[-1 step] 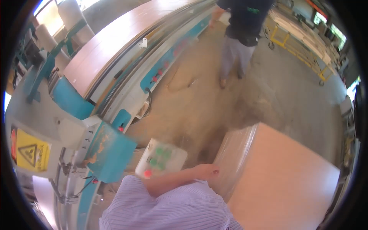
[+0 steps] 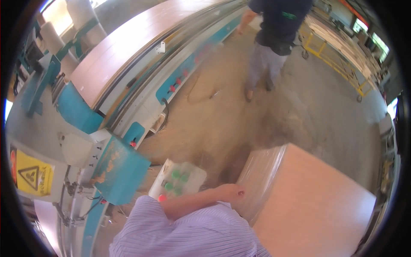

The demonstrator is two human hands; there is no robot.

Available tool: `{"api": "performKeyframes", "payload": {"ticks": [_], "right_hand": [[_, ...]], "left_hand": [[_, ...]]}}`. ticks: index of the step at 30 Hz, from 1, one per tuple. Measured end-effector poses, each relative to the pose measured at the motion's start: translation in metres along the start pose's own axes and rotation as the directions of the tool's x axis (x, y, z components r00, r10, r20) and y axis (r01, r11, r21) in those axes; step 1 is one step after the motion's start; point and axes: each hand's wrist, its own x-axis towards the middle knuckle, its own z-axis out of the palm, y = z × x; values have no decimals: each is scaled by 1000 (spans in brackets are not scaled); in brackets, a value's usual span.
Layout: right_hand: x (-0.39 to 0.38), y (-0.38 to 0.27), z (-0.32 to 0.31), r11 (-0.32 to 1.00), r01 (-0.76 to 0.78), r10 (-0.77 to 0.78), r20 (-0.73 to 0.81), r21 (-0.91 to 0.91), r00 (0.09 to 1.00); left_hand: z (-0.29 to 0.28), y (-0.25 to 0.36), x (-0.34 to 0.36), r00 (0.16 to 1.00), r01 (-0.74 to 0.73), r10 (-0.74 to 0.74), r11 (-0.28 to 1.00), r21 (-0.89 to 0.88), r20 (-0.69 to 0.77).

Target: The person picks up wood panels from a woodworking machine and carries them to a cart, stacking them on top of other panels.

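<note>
My left hand (image 2: 233,193) is curled into a loose fist, with no object showing in it. Its bare forearm crosses in front of my striped sleeve and shirt. Just right of the fist stands a tall stack of wood-toned panels (image 2: 317,201), its side wrapped in clear film; whether knuckles and film touch I cannot tell. Behind the forearm is a pale control box (image 2: 195,174) with several green buttons and a red one. My right hand is out of view.
A long machine (image 2: 145,107) with teal covers runs along the left, bearing a pale panel (image 2: 128,36) and a yellow warning sign (image 2: 34,173). A person (image 2: 274,47) in a dark top stands beyond, beside it. A yellow wheeled cart (image 2: 334,55) carries boards at far right.
The view has shifted slightly, so the control box and panel stack sit a little lower. My left hand keeps its curled shape beside the stack.
</note>
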Motion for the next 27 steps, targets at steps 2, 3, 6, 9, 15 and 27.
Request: {"api": "performKeyframes", "payload": {"ticks": [2, 3, 6, 9, 15, 27], "right_hand": [[43, -47, -22, 1000, -11, 10, 108, 5, 994], [75, -77, -32, 999, -3, -4, 161, 42, 987], [167, -156, -85, 967, -65, -8, 283, 248, 959], [290, -233, -129, 751, -202, -98, 408, 629, 908], [438, -509, -198, 784, 41, -284, 299, 620, 911], [446, -1071, -130, 565, 648, -808, 502, 511, 309]], "left_hand": [[-56, 21, 32, 994, 111, -111, 990, 83, 2], [-80, 24, 40, 991, 136, -135, 989, 63, -14], [-147, 29, 71, 986, -3, -8, 998, -62, -166], [-201, 17, 96, 949, 53, -107, 981, -185, -296], [-278, -69, 118, 815, 365, -373, 925, -108, -443], [-408, -137, 120, 179, 594, -882, 450, -666, -436]]}}
